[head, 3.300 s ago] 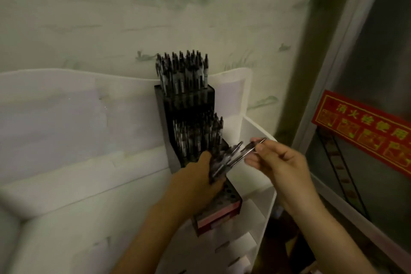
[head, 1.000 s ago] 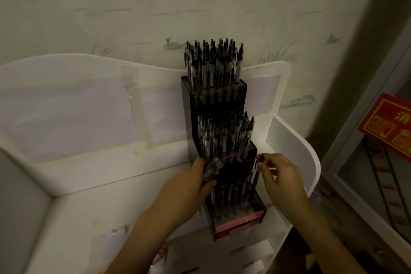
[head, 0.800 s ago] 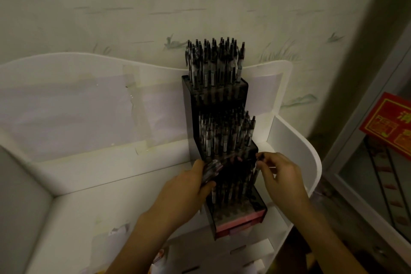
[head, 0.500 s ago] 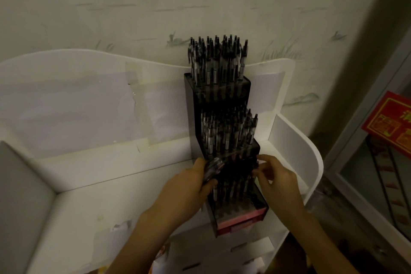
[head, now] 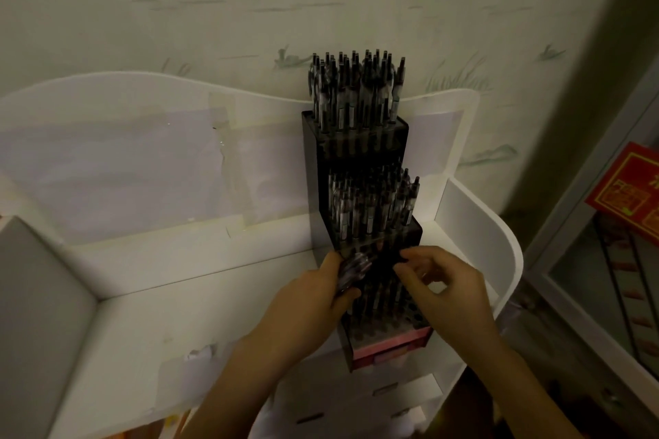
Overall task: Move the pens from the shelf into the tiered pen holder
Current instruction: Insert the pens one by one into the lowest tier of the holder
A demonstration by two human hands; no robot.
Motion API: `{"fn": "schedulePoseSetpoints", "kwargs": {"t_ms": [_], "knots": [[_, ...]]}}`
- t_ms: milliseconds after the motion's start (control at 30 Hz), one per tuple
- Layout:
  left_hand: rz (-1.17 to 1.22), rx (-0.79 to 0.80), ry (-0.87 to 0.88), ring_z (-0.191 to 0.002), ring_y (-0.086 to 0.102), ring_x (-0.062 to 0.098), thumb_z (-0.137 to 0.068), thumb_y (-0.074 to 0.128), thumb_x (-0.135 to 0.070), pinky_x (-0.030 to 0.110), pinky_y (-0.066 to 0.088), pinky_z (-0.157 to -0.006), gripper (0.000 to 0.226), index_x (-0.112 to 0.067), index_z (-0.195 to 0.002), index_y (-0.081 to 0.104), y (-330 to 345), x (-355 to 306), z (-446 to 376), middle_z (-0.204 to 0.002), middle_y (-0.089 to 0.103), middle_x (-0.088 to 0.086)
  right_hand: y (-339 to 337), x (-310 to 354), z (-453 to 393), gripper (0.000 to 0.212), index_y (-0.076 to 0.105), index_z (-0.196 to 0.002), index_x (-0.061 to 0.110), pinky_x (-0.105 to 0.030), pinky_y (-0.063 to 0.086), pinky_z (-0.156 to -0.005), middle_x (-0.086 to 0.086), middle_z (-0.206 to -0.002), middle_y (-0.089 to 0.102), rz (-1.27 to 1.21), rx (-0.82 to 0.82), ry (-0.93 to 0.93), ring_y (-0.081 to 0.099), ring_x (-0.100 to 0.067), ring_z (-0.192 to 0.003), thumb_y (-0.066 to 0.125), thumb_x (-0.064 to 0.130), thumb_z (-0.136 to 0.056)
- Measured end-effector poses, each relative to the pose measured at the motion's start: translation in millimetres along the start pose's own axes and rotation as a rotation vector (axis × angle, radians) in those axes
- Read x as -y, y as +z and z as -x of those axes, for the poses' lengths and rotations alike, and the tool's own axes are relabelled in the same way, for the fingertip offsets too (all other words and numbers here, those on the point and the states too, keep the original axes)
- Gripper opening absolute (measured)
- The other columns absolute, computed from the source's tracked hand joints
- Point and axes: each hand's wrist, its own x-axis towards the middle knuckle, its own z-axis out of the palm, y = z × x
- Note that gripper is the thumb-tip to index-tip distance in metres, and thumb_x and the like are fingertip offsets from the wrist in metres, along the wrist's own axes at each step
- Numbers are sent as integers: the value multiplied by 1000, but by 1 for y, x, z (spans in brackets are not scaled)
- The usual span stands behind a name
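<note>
A black tiered pen holder (head: 321, 167) stands at the right end of a white shelf (head: 199, 317). Its top tier (head: 356, 89) and middle tier (head: 374, 207) are packed with dark pens; the lowest tier (head: 378, 310) holds several pens above a pink base. My left hand (head: 313, 299) grips a bundle of pens (head: 351, 269) beside the holder's left edge. My right hand (head: 449, 292) hovers over the lowest tier, its fingertips close to the bundle. No pen shows in its fingers.
The shelf has a curved white back panel (head: 142, 153) with taped paper and a rounded right side wall (head: 499, 253). A painted wall rises behind. A glass door with a red sign (head: 627, 200) stands at the right. Drawer fronts (head: 392, 392) sit below the holder.
My right hand set a pen into the lowest tier and has moved left toward the bundle in my left hand. The view has shifted slightly upward.
</note>
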Motion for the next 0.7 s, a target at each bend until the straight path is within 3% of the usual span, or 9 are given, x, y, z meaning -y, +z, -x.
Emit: {"fn": "schedulePoseSetpoints", "kwargs": {"t_ms": [100, 167, 333, 567, 700], "knots": [[-37, -4, 1, -86, 64, 24, -97, 49, -43, 42, 54, -72, 41, -24, -130, 37, 3, -3, 0, -104, 66, 5, 7, 23, 1, 15, 73, -94, 24, -14, 54, -69, 13, -81, 73, -194, 179, 129, 68, -4, -77, 76, 23, -79], [-57, -13, 6, -86, 64, 24, -97, 48, -43, 42, 55, -73, 42, -24, -132, 36, 5, -3, 1, -105, 66, 4, 15, 28, 2, 13, 74, -91, 21, -19, 56, -70, 9, -83, 75, -277, 213, 202, 70, -8, -79, 77, 21, -78], [-119, -25, -4, -87, 64, 22, -98, 46, -45, 39, 55, -73, 41, -23, -130, 34, 8, 0, 7, -106, 65, 3, 28, 28, 4, 11, 76, -89, 13, -20, 56, -70, 3, -82, 76, -376, 175, 335, 71, -11, -79, 76, 15, -79], [-108, -54, -45, -81, 63, 21, -97, 47, -46, 38, 55, -69, 29, -24, -116, 40, 6, 17, 15, -99, 65, 0, 22, 34, -4, 10, 72, -94, 11, -18, 55, -67, 1, -83, 75, -421, 145, 355, 71, -11, -78, 67, 16, -88], [-114, -67, -123, -75, 62, 21, -98, 43, -46, 34, 52, -63, 26, -25, -114, 40, 3, 37, 24, -93, 65, 0, 5, 42, -15, 13, 66, -100, 1, -31, 60, -76, -13, -83, 75, -571, 31, 308, 73, -26, -82, 61, 8, -91]]}}
